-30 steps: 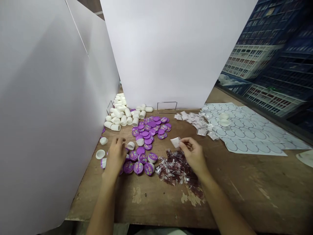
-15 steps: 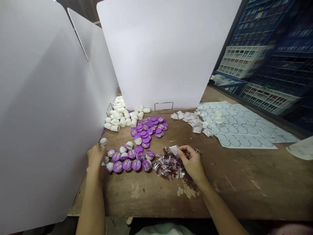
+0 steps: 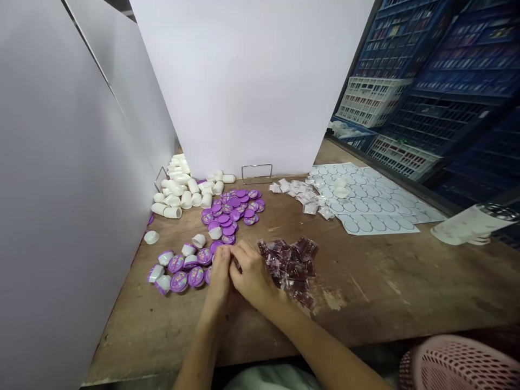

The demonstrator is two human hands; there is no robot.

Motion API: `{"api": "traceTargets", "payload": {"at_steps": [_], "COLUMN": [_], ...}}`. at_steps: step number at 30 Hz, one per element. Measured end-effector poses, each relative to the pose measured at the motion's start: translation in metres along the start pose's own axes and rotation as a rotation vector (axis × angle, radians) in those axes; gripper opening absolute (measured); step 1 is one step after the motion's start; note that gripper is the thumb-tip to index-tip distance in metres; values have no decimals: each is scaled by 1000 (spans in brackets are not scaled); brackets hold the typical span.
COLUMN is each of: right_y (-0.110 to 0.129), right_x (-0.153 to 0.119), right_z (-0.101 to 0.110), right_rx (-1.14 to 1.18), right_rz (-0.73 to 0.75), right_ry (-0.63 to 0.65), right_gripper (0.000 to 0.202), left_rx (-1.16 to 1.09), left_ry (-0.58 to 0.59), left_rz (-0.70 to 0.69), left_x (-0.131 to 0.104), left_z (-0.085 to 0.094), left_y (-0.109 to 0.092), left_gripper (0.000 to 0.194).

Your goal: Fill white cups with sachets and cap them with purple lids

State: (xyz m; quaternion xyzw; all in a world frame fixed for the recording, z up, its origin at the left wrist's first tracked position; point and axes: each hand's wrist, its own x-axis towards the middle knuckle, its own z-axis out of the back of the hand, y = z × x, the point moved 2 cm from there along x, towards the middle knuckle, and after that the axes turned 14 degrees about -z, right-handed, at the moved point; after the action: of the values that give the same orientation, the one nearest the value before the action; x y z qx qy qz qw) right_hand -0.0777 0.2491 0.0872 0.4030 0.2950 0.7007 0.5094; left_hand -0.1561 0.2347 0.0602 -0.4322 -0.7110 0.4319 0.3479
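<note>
Left hand (image 3: 220,273) and right hand (image 3: 252,276) meet lower centre, grip hidden from me; nearby lidded cups (image 3: 179,281) look light, stiff: pinch the sides.

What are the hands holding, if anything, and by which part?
It cannot be told: the left hand and right hand are together beside the dark red packets, hiding anything between them.

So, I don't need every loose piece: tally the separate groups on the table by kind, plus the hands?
Left hand and right hand: 2
Heap of dark red sachets: 1
Heap of white sachets: 1
Heap of purple lids: 1
Heap of white cups: 1
Group of purple-lidded cups: 1
Total: 7
</note>
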Motion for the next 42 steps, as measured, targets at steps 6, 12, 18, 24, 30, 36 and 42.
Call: {"api": "traceTargets", "payload": {"at_steps": [6, 12, 18, 24, 30, 36, 42], "right_y": [-64, -158, -124, -52, -31, -69, -108], "right_x": [20, 22, 36, 42, 36, 98, 144], "right_z": [55, 99, 91, 24, 8, 17, 13], "right_rx": [-135, -516, -4, 657, 106, -190, -496], "right_rz": [-285, -529, -547, -415, 43, -3, -160], "right_ry": [25, -47, -211, 85, 81, 278, 93], "right_gripper": [11, 15, 5, 19, 14, 28, 10], "left_rx": [-7, -147, -219, -162, -195, -155, -138], "left_ry": [1, -11, 2, 9, -14, -70, -110], "left_rz": [79, 169, 223, 222, 209, 112, 122], "left_x": [16, 28, 25, 19, 20, 36, 41], "left_z": [8, 3, -2, -13, -8, 2, 3], "left_y": [2, -3, 8, 13, 11, 3, 0], "left_gripper": [40, 41, 33, 30, 46, 35, 24]}}
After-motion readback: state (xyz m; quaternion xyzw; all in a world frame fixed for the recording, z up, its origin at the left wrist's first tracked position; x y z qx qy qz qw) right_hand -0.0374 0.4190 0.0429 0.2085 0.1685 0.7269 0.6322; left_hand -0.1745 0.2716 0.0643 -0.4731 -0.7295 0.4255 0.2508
